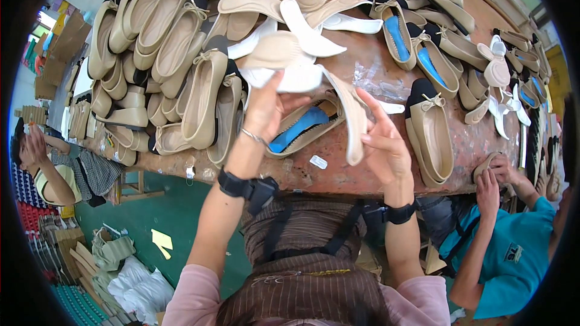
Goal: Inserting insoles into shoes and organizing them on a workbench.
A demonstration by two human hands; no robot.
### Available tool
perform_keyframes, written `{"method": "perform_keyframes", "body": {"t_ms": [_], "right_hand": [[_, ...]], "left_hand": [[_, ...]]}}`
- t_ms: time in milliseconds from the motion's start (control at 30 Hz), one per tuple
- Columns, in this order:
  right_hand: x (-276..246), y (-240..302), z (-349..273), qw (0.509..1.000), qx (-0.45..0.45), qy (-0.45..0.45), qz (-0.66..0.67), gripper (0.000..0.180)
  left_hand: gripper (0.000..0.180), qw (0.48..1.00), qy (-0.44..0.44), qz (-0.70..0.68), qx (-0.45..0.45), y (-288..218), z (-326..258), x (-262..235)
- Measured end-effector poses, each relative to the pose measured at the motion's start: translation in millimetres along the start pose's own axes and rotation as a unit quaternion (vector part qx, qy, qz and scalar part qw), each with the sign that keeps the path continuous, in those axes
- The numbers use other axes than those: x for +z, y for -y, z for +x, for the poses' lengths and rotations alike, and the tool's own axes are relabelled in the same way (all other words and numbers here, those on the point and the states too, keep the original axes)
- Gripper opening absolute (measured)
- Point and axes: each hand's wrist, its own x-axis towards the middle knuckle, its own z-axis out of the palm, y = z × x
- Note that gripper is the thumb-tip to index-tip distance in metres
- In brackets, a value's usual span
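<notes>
Left hand [264, 108] clamped on a white insole [290, 75], right hand [382, 145] fingers spread beside a beige insole [352, 118], above the blue-lined shoe [305, 125] on a bench [362, 172] crowded with beige flats [202, 99]

Worn brown table [362, 172]: beige flat shoes [202, 99] piled, insoles [314, 33] (white, beige).

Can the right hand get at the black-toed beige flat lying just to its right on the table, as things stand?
Probably yes. The right hand is touching a beige insole, and the black-toed beige flat lies uncovered beside it with nothing between.
</notes>
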Motion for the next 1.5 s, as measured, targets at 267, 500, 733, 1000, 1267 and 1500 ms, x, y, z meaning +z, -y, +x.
{"method": "perform_keyframes", "body": {"t_ms": [267, 500, 733, 1000, 1267, 1500], "right_hand": [[-17.8, -2.1, -27.6, 0.995, -0.058, -0.033, 0.072, 0.081], [-28.1, -20.6, -35.9, 1.000, 0.002, 0.013, 0.017, 0.073], [-35.7, -27.1, -54.9, 0.992, -0.005, 0.052, 0.119, 0.062], [-62.9, -4.3, -113.3, 0.933, -0.117, 0.116, 0.320, 0.081], [-62.7, -4.7, -128.9, 0.980, -0.128, -0.147, 0.041, 0.029], [-1.3, -20.1, -72.4, 0.945, -0.051, -0.320, 0.040, 0.050]], "left_hand": [[0.092, 0.996, -0.042, -0.053, -0.065, -16.0, 40.4, 23.3], [0.070, 0.979, 0.148, 0.098, -0.104, 14.5, 9.4, 54.6], [0.032, 0.994, 0.054, 0.073, -0.059, 12.4, 30.9, 60.7], [0.051, 0.993, -0.034, -0.107, 0.041, -46.9, 103.2, 9.4], [0.054, 0.748, -0.012, 0.589, 0.305, 12.5, -42.3, -24.9], [0.026, 0.664, 0.012, 0.655, 0.360, 81.6, -78.0, -75.9]]}}
